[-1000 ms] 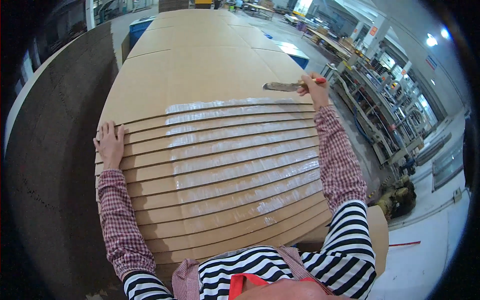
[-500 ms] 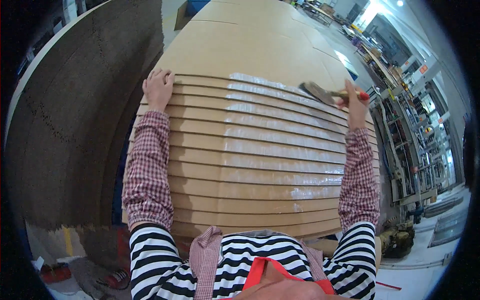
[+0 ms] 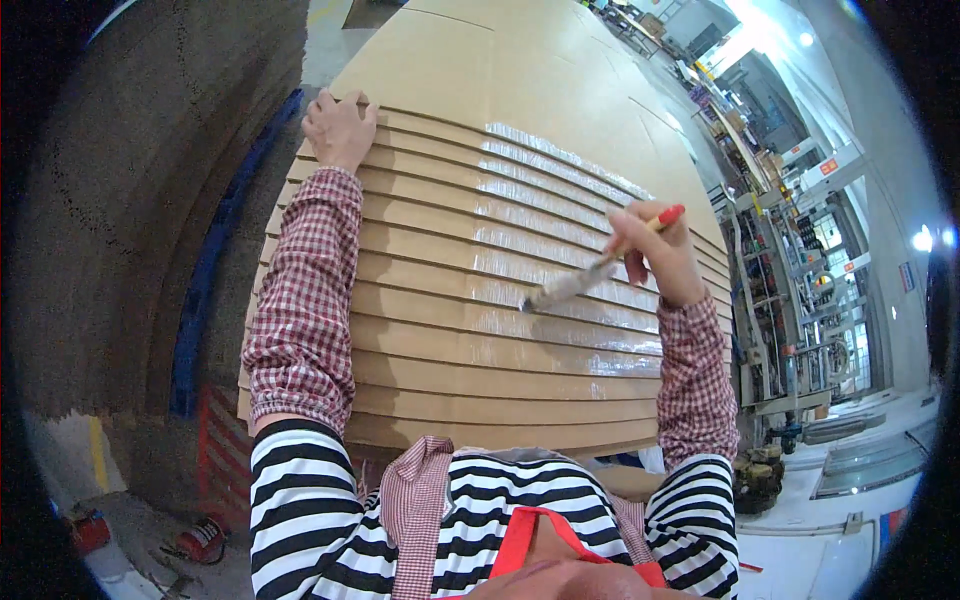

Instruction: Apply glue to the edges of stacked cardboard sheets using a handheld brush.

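Head view. The right hand point(image 3: 655, 250) is closed around the red handle of a brush point(image 3: 590, 272). The bristles point toward the lower left and touch one of the overlapped cardboard sheets point(image 3: 480, 330) at frame centre. The left hand point(image 3: 338, 128) lies flat and open at the upper left, fingers spread on the far edge of the stack, holding nothing.

Change since one second ago: the brush was then lifted clear at the upper right edge of the stack; half a second ago it was still raised there. It now sits lower, on the glossy wet band that runs diagonally across the sheet edges. My judgement: a new coating stroke is starting on the strips nearer the body, where the lower edges look duller and less coated.

The stack rests on a broad brown bench point(image 3: 500, 60) reaching to the top of the frame.

Signs and packages: small orange-red rectangular signs point(image 3: 830, 167) hang on grey machinery at the upper right. A red object point(image 3: 205, 540), possibly a container, lies on the floor at the lower left; its kind cannot be determined.
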A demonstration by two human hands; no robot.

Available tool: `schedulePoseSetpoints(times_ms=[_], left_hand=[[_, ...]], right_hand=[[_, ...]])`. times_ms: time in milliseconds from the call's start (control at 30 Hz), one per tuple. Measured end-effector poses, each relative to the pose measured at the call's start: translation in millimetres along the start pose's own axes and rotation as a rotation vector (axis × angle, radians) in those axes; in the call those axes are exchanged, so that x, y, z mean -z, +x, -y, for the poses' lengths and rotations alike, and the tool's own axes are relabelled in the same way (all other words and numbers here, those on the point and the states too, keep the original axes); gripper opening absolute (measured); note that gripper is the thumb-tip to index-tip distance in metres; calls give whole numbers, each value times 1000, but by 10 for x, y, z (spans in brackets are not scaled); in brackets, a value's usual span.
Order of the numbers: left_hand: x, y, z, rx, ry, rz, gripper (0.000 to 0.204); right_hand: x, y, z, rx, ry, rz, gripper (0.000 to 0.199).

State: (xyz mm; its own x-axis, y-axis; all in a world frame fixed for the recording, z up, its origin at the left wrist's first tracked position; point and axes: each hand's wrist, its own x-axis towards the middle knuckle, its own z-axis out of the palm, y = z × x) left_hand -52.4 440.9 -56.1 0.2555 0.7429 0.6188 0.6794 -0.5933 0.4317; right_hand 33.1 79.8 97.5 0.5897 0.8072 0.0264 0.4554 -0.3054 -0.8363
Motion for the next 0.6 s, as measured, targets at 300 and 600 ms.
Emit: schedulePoseSetpoints(times_ms=[300,600], left_hand=[[-24,-54,-87,37,126,-32,35],[4,-10,-6,71,57,161,50]], right_hand=[[-178,928,-485,323,-152,-405,32],[-280,-86,-159,173,23,-277,24]])
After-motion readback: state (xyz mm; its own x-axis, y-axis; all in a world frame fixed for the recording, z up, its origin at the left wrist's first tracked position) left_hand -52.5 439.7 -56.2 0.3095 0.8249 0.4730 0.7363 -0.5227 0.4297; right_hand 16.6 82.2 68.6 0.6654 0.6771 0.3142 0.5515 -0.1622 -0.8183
